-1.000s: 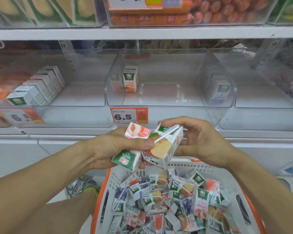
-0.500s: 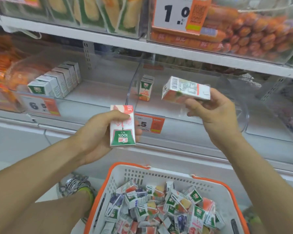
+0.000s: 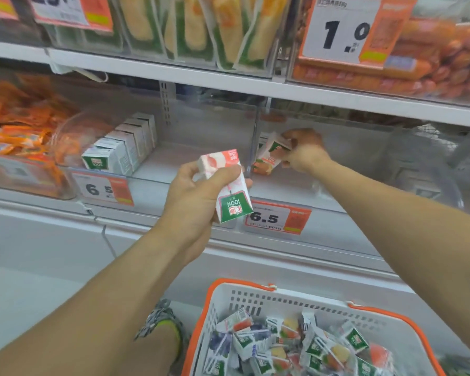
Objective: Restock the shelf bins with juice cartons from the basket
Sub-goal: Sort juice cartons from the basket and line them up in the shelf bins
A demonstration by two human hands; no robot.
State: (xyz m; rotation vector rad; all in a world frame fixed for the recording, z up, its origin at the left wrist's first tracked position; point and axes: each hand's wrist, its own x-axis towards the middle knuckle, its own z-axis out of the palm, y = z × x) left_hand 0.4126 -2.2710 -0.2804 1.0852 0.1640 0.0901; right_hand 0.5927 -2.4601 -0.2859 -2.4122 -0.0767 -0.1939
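My left hand [image 3: 198,196] grips a white, pink and green juice carton [image 3: 229,189] in front of the shelf edge. My right hand [image 3: 304,151] reaches deep into the middle clear bin [image 3: 364,147] and holds a second carton [image 3: 272,153] tilted near the bin's back, beside or on a carton standing there; the two blur together. The left clear bin [image 3: 158,169] holds a row of several cartons [image 3: 122,150]. The white basket [image 3: 282,302] with an orange rim sits at the bottom, with several mixed juice cartons [image 3: 282,346] inside.
Price tags reading 6.5 [image 3: 277,217] hang on the bin fronts. Orange snack packets [image 3: 19,137] fill the far-left bin. The upper shelf [image 3: 228,77] carries packaged corn and sausages under a 1.0 tag. A shoe [image 3: 160,327] shows beside the basket.
My right hand moved from in front of the shelf into the middle bin with its carton. My left hand rose a little with its carton. The view shifted upward.
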